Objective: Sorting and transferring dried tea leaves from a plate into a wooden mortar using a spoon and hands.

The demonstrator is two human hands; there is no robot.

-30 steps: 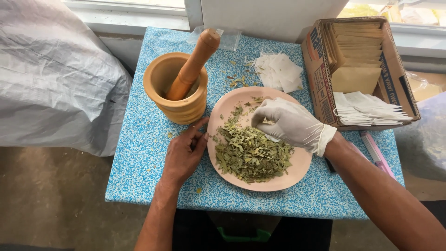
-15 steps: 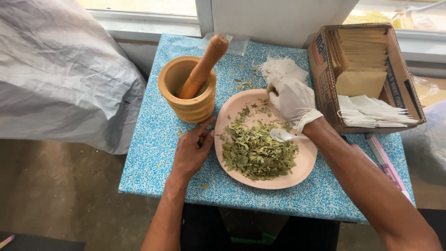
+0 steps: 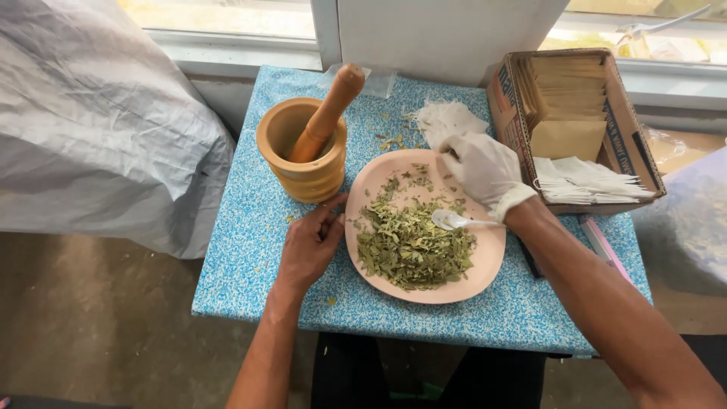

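From the head camera, looking down, the person's bare left hand (image 3: 307, 246) rested on the blue speckled tabletop (image 3: 242, 250), its fingertips touching the rim of the pink plate (image 3: 485, 265) as if steadying it; its grip was loose and held nothing. The gloved right hand (image 3: 485, 170) reached over the far edge of the plate toward a small heap of white filter bags (image 3: 447, 121); whether those fingers had closed on one I could not tell. A mound of dried green leaves (image 3: 413, 246) lay on the plate, with a white spoon (image 3: 450, 220) lying at its edge, unheld. Beside the plate stood a wooden mortar (image 3: 303, 155) with its pestle (image 3: 329, 110) leaning inside. A cardboard box (image 3: 625, 129) held paper envelopes and more white bags. Judging by the full mound, most leaves were not yet portioned.
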